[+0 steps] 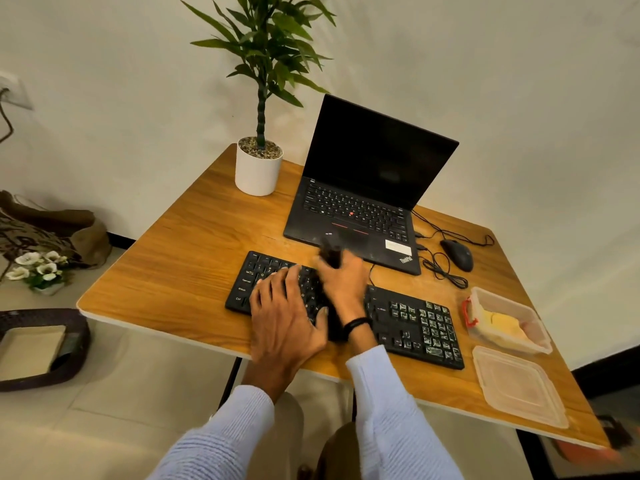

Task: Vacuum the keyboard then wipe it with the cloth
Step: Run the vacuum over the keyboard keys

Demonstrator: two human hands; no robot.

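The black keyboard lies across the near part of the wooden worktop, just in front of an open ThinkPad laptop whose screen is dark. The left hand rests flat on the keyboard's left half, fingers straight and spread over the keys, grasping nothing. The right hand is over the middle of the keyboard, its fingers wrapped round a small dark handheld vacuum. The vacuum is motion-blurred, so its tip cannot be made out.

The yellow cloth lies folded in a clear plastic container at the keyboard's right end. The container's lid lies flat just in front of it. A wired black mouse sits to the right of the laptop, and a potted plant stands at the far left corner.
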